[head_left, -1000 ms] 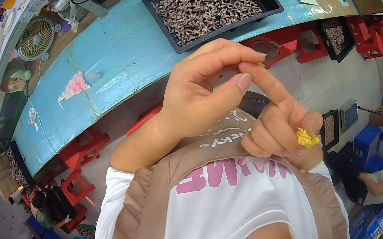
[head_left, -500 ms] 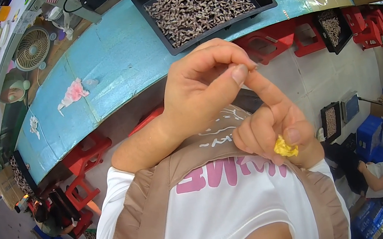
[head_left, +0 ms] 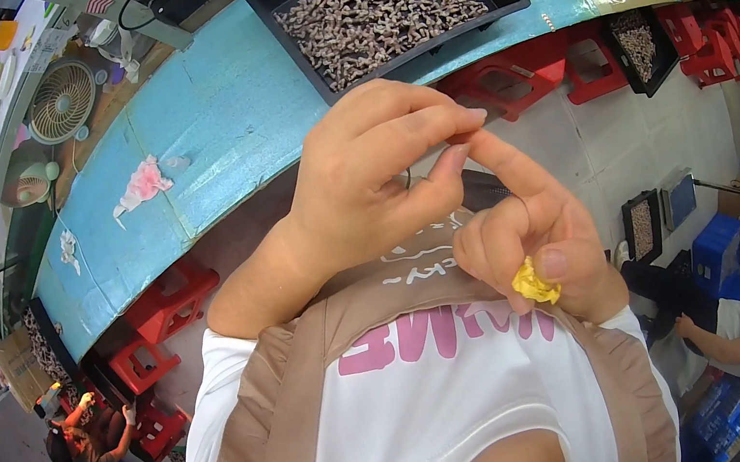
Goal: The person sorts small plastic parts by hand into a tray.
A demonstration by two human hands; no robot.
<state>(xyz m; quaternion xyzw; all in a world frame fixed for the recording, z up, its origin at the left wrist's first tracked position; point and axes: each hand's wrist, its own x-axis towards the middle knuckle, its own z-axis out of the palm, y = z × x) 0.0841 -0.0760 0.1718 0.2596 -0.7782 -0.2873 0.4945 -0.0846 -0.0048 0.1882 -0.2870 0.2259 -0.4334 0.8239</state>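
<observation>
My left hand is held in front of my chest, with thumb and index finger closed at the tip of my right index finger. Anything pinched between these tips is too small or hidden to make out. My right hand has its index finger stretched out to meet them. Its other fingers are curled, and under its thumb sits a crumpled yellow scrap. Beyond my hands, a black tray full of small brownish-grey pieces rests on the blue-topped table.
A pink-and-white crumpled tissue lies on the table's left part. Red stools stand under and beyond the table edge. Another black tray of pieces is at the right. One person sits at lower right, another at lower left.
My left hand has shifted slightly left, its index finger straightening over the right fingertip and its thumb dropping lower. The right hand stays nearly in place. The person at lower left has raised an arm.
</observation>
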